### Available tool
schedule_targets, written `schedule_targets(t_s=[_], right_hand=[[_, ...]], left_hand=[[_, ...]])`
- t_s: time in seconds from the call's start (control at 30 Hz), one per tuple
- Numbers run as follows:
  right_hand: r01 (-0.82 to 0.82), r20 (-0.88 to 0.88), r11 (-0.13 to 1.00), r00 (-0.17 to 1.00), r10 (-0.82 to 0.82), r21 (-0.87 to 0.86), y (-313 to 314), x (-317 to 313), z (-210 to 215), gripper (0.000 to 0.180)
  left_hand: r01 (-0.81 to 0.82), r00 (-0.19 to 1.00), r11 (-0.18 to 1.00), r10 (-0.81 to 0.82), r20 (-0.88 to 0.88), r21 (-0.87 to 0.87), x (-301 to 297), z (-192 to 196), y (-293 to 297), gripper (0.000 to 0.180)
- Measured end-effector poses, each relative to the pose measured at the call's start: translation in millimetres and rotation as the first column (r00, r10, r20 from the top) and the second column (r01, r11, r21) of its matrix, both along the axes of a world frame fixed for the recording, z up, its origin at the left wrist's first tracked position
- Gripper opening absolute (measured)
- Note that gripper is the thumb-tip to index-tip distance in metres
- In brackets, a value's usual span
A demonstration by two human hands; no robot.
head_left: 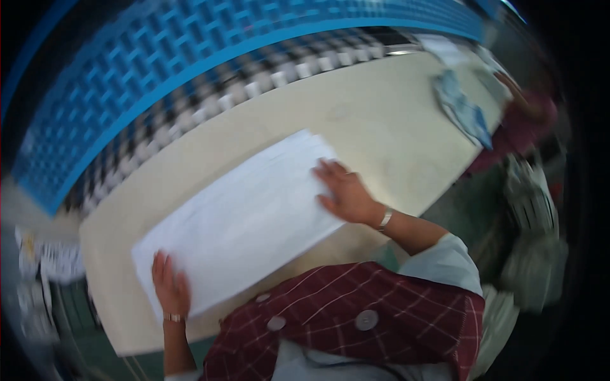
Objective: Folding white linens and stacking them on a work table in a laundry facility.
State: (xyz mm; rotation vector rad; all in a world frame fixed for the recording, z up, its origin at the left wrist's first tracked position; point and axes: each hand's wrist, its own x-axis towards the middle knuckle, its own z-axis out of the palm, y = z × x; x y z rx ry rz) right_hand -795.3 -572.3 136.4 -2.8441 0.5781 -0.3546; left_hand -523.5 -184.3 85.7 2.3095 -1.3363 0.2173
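Evidently, my left hand (171,289) and right hand (348,192) are well apart, fingers extended, flat at opposite ends of a smooth white rectangular cloth (235,219). It lies on the broad cream-coloured table (381,120), its long axis slanting from lower left to upper right. Dark marks on a white bundle (61,261) off to my left are too blurred to read; I can't tell whether the pale, bulky shape (534,273) at right is a container.

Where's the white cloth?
In the head view, the white cloth lies left of centre on the cream table, between the left hand and right hand.
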Motion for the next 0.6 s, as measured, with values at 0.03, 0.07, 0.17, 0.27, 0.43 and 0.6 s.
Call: schedule_targets(t_s=[0.03, 0.07, 0.17, 0.27, 0.43, 0.6], right_hand=[[-0.011, 0.009, 1.000, 1.000, 0.011, 0.017, -4, -2, -6, 0.060], [-0.007, -0.005, 1.000, 1.000, 0.007, 0.015, -3, -5, -7, 0.060], [0.000, -0.011, 1.000, 1.000, 0.000, 0.024, 3, -14, -8, 0.062], [0.056, -0.013, 0.998, 0.998, -0.055, 0.032, 6, -24, -4, 0.062], [0.065, -0.003, 0.993, 0.998, -0.065, 0.097, 14, -28, 5, 0.061], [0.066, -0.005, 0.992, 0.998, -0.066, 0.104, 20, -26, 14, 0.060]], left_hand=[[0.016, 1.000, 1.000, -0.016, 0.024, -0.022, -6, 1, -10, 0.043], [0.031, 0.999, 0.999, -0.029, 0.043, -0.044, -15, 5, -17, 0.042], [0.090, 0.995, 0.995, -0.092, -0.046, -0.046, -34, 3, -32, 0.040], [0.136, 0.987, 0.990, -0.139, -0.084, -0.047, -39, 9, -45, 0.038], [0.162, 0.986, 0.986, -0.163, -0.045, -0.042, -40, 20, -48, 0.034], [0.171, 0.985, 0.983, -0.173, -0.024, -0.060, -36, 28, -41, 0.035]])
